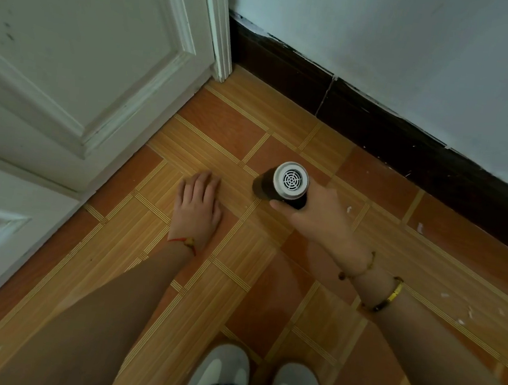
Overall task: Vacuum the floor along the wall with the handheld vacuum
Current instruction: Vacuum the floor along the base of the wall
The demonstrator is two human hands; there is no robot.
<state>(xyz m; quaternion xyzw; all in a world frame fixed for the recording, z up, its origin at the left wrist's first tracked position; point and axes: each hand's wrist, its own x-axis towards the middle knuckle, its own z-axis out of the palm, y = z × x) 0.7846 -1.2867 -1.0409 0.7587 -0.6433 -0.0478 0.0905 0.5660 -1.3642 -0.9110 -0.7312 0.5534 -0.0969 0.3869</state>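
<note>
While crouching near the door corner, the person is gripping the handheld vacuum [284,185] w/ the right hand [323,215], fingers curled round its body. Long axis is running roughly upright, vent end facing up. Left hand [198,204] is resting flat on the floor [234,286], fingers straight. Wall skirting [381,134] lies far-right of the vac; white scraps [420,228] sit right, so the right hand is nearer.

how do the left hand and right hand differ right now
The left hand lies open with fingers flat toward the floor; the right hand grips the handheld vacuum. The left wrist wears a red string; the right wears a beaded bracelet and a gold band. Both reach forward, low over the floor.
</note>
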